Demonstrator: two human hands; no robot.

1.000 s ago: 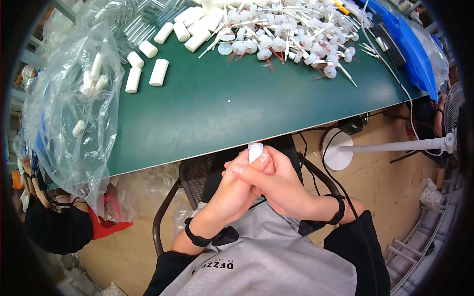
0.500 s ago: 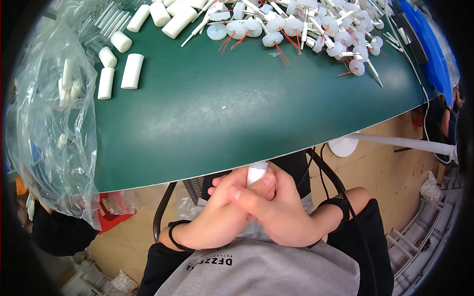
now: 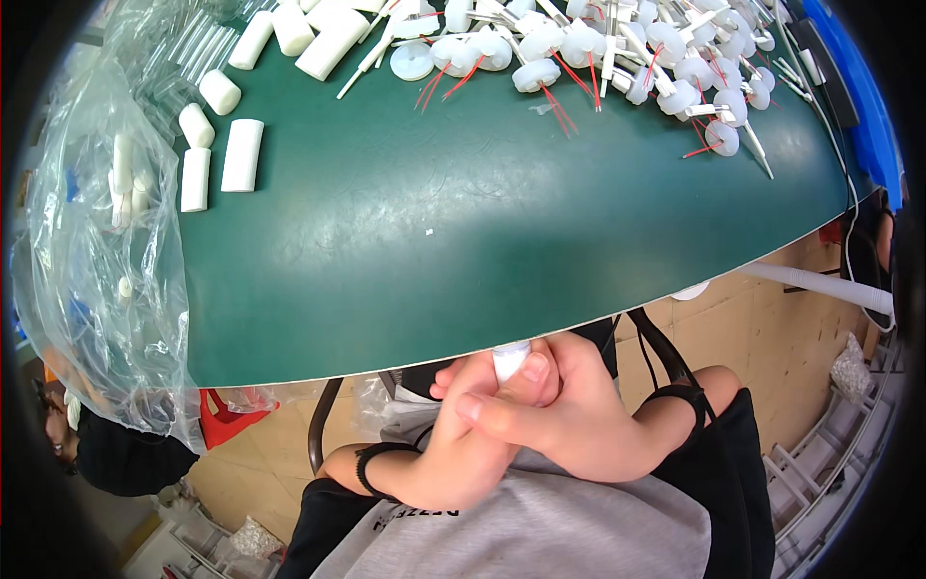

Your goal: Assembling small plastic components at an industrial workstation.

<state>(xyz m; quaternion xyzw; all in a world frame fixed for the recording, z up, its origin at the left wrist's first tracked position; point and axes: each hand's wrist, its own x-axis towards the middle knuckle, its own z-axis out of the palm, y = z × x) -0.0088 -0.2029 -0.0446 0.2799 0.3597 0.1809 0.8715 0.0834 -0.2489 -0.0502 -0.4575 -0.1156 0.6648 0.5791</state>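
Just below the table's front edge, both hands close together around a white cylinder (image 3: 510,363). Only its upper part, with a paler translucent rim, shows between the fingers. My left hand (image 3: 461,446) wraps it from the left. My right hand (image 3: 585,422) grips from the right, its thumb crossing over the left hand. The palms hide the lower end of the cylinder, so I cannot see what is inside the grip.
Several white foam cylinders (image 3: 243,156) lie at the table's left, beside a clear plastic bag (image 3: 106,270). Translucent discs with red wires and white tubes (image 3: 584,46) pile up at the back. A white cable (image 3: 847,183) runs along the right of the green table (image 3: 386,280).
Both hands have shifted slightly down and to the right in view, still wrapped around the white cylinder. The view itself has moved a little.
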